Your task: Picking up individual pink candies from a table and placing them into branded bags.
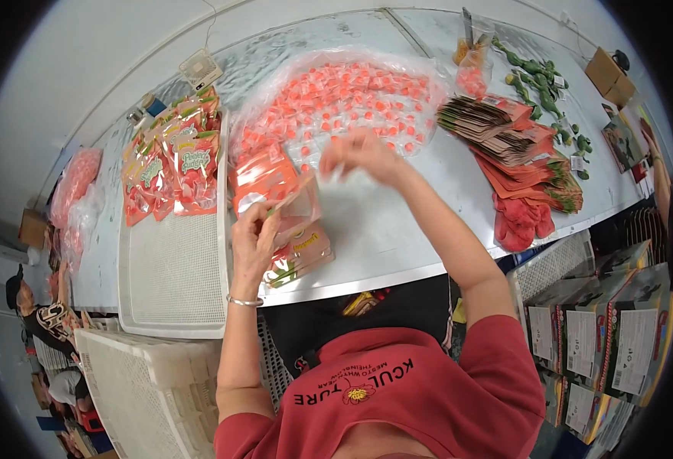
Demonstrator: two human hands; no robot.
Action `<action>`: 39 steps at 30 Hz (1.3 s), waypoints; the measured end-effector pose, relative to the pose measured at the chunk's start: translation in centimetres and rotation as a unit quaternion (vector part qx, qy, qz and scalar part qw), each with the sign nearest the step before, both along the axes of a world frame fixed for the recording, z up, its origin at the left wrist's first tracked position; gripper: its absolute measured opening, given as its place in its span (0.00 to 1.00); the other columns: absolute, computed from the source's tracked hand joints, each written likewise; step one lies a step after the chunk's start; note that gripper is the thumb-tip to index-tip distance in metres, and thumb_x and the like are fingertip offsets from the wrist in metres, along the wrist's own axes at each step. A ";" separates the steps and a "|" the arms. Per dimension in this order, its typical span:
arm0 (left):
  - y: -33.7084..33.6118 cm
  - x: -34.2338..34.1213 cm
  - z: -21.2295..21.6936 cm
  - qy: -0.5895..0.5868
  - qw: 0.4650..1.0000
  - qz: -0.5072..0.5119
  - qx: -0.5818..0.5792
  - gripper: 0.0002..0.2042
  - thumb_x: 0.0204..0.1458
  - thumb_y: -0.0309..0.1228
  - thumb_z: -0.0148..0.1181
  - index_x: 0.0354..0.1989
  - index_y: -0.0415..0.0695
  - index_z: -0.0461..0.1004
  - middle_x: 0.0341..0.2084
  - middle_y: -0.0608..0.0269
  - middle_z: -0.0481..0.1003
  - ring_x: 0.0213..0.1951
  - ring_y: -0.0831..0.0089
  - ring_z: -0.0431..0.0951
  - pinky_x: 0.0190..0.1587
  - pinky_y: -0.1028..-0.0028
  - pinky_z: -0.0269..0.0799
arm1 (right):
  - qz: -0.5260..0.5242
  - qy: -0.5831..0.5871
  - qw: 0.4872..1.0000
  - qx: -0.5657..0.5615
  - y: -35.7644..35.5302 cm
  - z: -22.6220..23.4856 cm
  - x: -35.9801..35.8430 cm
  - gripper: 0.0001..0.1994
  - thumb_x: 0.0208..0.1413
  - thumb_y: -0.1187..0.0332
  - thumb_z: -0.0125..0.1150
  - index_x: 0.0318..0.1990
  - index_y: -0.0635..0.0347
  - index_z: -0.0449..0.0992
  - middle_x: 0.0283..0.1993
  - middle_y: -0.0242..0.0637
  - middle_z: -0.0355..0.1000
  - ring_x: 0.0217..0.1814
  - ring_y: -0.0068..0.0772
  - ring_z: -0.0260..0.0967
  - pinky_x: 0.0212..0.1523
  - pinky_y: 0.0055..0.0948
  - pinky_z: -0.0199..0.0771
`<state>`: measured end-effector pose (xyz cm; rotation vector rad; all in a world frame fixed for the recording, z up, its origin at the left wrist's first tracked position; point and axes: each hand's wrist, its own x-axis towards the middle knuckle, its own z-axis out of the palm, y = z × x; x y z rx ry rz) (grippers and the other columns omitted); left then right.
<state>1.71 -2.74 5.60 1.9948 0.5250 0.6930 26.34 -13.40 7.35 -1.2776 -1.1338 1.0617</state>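
Two hands work here: my left hand (254, 229) pinches the flat orange stand-up pouch (296, 205) upright; my right hand (359, 153), fingers gathered, hovers just beyond it over the heap of pink wrapped candies (336, 99). Best I hold the mouth wide.

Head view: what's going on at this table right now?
A person in a red shirt is packing sweets. The left hand holds an orange pouch open at the top, and the right hand reaches over the heap of wrapped orange candies. Filled pouches lie on a white tray to the left; flat empty pouches are stacked to the right.
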 end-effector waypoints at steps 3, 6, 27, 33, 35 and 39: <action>-1.5 1.1 1.2 -0.065 0.997 0.011 -0.048 0.07 0.54 0.26 0.54 0.27 0.35 0.69 0.21 0.72 0.63 0.24 0.85 0.62 0.23 0.81 0.57 | -0.246 -0.214 0.945 -0.016 4.8 -8.3 7.4 0.18 0.53 0.56 0.57 0.42 0.62 0.75 0.48 0.41 0.70 0.53 0.38 0.66 0.50 0.39 0.66; -1.1 0.6 0.9 -0.038 0.999 -0.003 -0.031 0.12 0.56 0.26 0.53 0.21 0.39 0.62 0.21 0.74 0.66 0.24 0.88 0.57 0.26 0.84 0.56 | -0.350 -0.495 0.793 -0.052 5.5 -14.7 7.1 0.22 0.51 0.55 0.59 0.49 0.59 0.71 0.56 0.40 0.64 0.59 0.39 0.60 0.57 0.43 0.60; -3.6 -1.1 2.3 -0.051 0.994 0.087 0.040 0.08 0.55 0.27 0.55 0.29 0.35 0.74 0.17 0.73 0.64 0.22 0.86 0.59 0.24 0.82 0.56 | -0.227 -0.338 0.911 -0.062 -6.1 -13.2 11.3 0.16 0.57 0.66 0.48 0.51 0.61 0.71 0.48 0.43 0.71 0.55 0.40 0.65 0.56 0.33 0.62; -3.9 0.3 2.9 -0.077 0.994 0.070 0.028 0.09 0.55 0.27 0.56 0.25 0.35 0.71 0.18 0.73 0.66 0.22 0.86 0.59 0.25 0.83 0.58 | -0.279 -0.422 0.859 -0.081 -4.1 -12.9 5.4 0.20 0.55 0.60 0.53 0.55 0.54 0.69 0.54 0.44 0.66 0.62 0.42 0.57 0.59 0.36 0.57; -4.3 1.1 3.2 -0.091 0.994 0.058 0.031 0.10 0.55 0.27 0.56 0.24 0.36 0.69 0.18 0.73 0.65 0.22 0.86 0.59 0.25 0.83 0.58 | -0.284 -0.554 0.774 -0.116 -3.7 -14.2 3.1 0.21 0.54 0.57 0.54 0.55 0.53 0.69 0.57 0.44 0.63 0.64 0.42 0.54 0.60 0.38 0.56; -3.6 0.9 3.9 -0.099 0.993 0.055 0.026 0.09 0.55 0.27 0.56 0.25 0.36 0.69 0.19 0.74 0.65 0.23 0.86 0.59 0.26 0.84 0.58 | -0.248 -0.613 0.748 -0.056 -4.3 -15.6 1.1 0.19 0.48 0.53 0.60 0.45 0.52 0.72 0.54 0.40 0.63 0.59 0.41 0.57 0.52 0.42 0.61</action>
